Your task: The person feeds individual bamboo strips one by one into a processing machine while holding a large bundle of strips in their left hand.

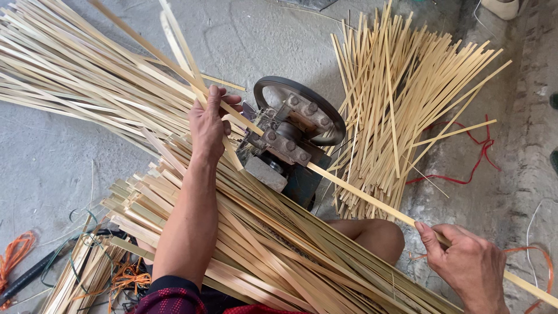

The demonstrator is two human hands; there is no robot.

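Machine: dark metal splitting machine with a round wheel (293, 134).
Strip: long pale bamboo strip (360, 195) running through it.
Left hand (209, 125): fingers closed on the strip, feed side.
Right hand (468, 264): pinching the strip's exit end.
Advice: keep the strip straight and taut.
Around: heap of split pale bamboo slats (401, 99) beyond the machine.

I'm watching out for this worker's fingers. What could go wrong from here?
1. The left hand pinches strips right beside the machine and its wheel; fingers could be drawn in.
2. The right hand grips the bare strip; its edge might cut or splinter.
3. Loose strips across the lap could snag.
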